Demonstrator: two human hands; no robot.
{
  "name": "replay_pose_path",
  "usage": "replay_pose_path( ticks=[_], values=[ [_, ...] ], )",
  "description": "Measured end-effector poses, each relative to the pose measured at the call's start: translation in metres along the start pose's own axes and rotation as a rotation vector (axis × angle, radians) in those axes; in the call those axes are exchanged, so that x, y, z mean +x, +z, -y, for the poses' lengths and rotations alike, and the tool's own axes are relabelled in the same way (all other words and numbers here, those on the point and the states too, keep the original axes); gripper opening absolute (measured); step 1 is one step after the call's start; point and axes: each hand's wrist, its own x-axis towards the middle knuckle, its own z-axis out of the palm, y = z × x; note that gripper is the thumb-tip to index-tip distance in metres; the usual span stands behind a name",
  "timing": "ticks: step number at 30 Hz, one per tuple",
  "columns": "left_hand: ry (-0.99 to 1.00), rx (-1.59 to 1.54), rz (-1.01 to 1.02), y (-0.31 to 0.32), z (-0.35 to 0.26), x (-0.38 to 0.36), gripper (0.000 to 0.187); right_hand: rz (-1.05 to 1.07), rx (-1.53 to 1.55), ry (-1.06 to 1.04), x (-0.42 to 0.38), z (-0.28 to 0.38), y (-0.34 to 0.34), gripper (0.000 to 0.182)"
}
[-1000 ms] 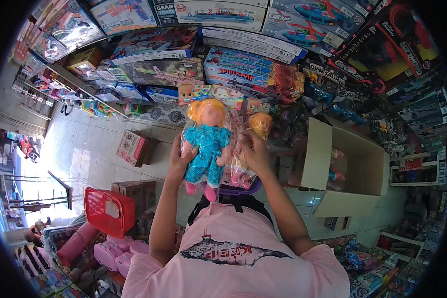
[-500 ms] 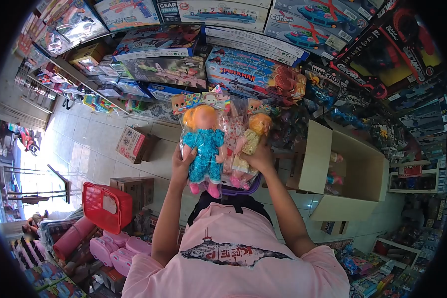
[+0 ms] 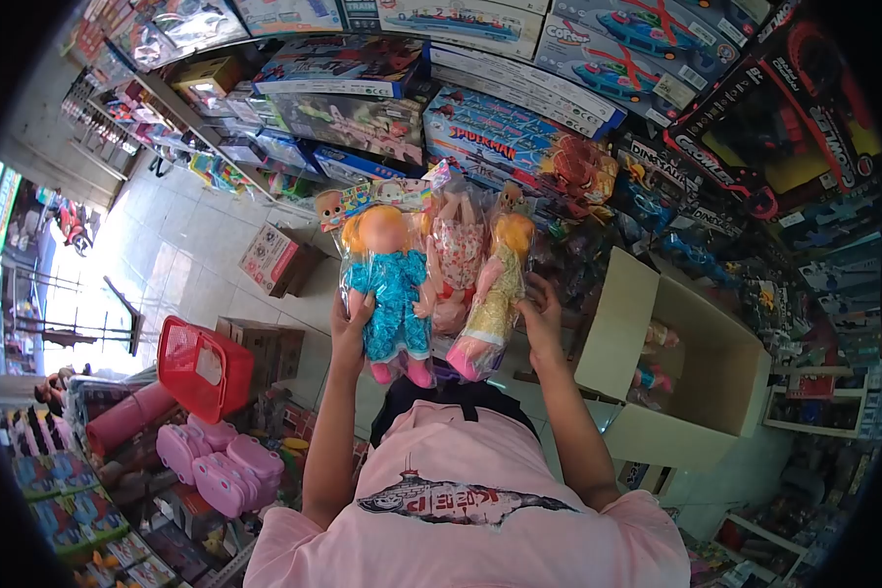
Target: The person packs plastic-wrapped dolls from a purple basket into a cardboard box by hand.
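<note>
A bagged doll in a blue dress (image 3: 395, 294) hangs upright in front of me, its left edge gripped by my left hand (image 3: 351, 328). At the right, my right hand (image 3: 541, 318) is closed on the side of a bagged doll in a yellow dress (image 3: 500, 284), which tilts with its pink shoes down. Between these two is a bagged doll in a red-and-white floral dress (image 3: 459, 250), upside down with its legs up. Printed header cards top the bags. A small part of something purple shows beneath the dolls.
An open cardboard box (image 3: 701, 382) with dolls inside stands at the right. A red basket (image 3: 204, 367) and pink cases (image 3: 227, 468) are at the lower left. A small carton (image 3: 276, 260) lies on the tiled floor. Boxed toys (image 3: 510, 137) line the shelf ahead.
My right hand has moved from the front of the yellow-dressed doll to its right side. The dolls are spread apart more, and the floral-dressed one shows more fully. The view has shifted slightly.
</note>
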Motion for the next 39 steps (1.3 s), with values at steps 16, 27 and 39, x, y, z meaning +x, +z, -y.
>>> replay_pose_path(
  ticks=[16, 27, 39],
  values=[
    [0.257, -0.049, -0.331, -0.057, 0.001, -0.139, 0.056, 0.64, 0.667, 0.304, -0.012, -0.027, 0.033, 0.051],
    [0.284, -0.094, -0.503, -0.09, 0.05, -0.289, 0.068, 0.851, 0.741, 0.165, -0.098, -0.027, 0.028, 0.067],
    [0.187, -0.106, -0.452, -0.042, 0.091, -0.368, 0.047, 0.802, 0.591, 0.342, -0.228, -0.017, -0.067, 0.069]
  ],
)
